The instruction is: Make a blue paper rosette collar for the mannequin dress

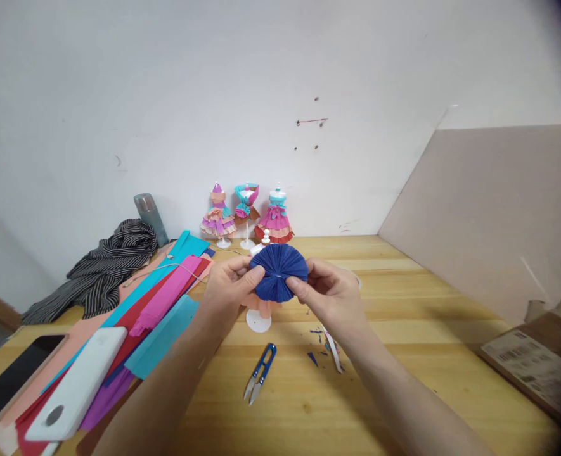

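A round pleated rosette of dark blue crepe paper is held up over the table, its folds fanning out from a pinched centre. My left hand grips its left edge between thumb and fingers. On the other side, my right hand pinches the right edge, thumb near the centre. Behind the rosette, mostly hidden, is a small stand with a white round base and some peach paper. Blue-handled thread snips lie below my hands. Dark blue paper scraps and a white strip are beside my right wrist.
Three small dress forms in paper dresses stand against the wall. Crepe paper sheets, a white power bank, a phone, a striped cloth and a flask fill the left. A cardboard box sits at right.
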Demonstrator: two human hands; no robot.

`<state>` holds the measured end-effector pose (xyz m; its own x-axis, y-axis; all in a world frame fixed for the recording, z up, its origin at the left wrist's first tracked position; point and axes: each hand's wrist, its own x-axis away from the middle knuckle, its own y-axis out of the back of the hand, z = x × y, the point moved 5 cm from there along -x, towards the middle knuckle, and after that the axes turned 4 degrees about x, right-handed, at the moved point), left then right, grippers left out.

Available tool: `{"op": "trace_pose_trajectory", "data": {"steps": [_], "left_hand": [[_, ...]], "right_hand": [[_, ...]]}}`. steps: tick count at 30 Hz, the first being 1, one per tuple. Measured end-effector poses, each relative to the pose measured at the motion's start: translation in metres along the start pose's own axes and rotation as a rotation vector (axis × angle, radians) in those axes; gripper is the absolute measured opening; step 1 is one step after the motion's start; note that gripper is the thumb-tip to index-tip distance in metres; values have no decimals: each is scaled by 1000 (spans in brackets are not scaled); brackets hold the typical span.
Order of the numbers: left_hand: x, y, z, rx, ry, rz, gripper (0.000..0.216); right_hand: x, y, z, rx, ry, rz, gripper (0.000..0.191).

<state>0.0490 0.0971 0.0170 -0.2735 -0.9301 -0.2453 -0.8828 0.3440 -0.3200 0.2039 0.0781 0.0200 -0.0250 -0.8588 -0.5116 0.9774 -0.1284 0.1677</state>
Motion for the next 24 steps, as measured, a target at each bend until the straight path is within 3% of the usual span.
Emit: {"op": "trace_pose_trajectory", "data": {"steps": [4,14,20,24], "left_hand": [[2,-7,-3,-23,59,66,41],[4,-7,2,80,102,12,27],[4,-9,3,126,103,-17,27],[4,-8,6,36,98,10,32]], "right_hand": [[0,0,3,54,14,54,17],[-3,-3,3,-158,-42,260,23],[-2,-3,5,-103,-14,185,21],[-2,0,4,-138,-46,137,28]]}}
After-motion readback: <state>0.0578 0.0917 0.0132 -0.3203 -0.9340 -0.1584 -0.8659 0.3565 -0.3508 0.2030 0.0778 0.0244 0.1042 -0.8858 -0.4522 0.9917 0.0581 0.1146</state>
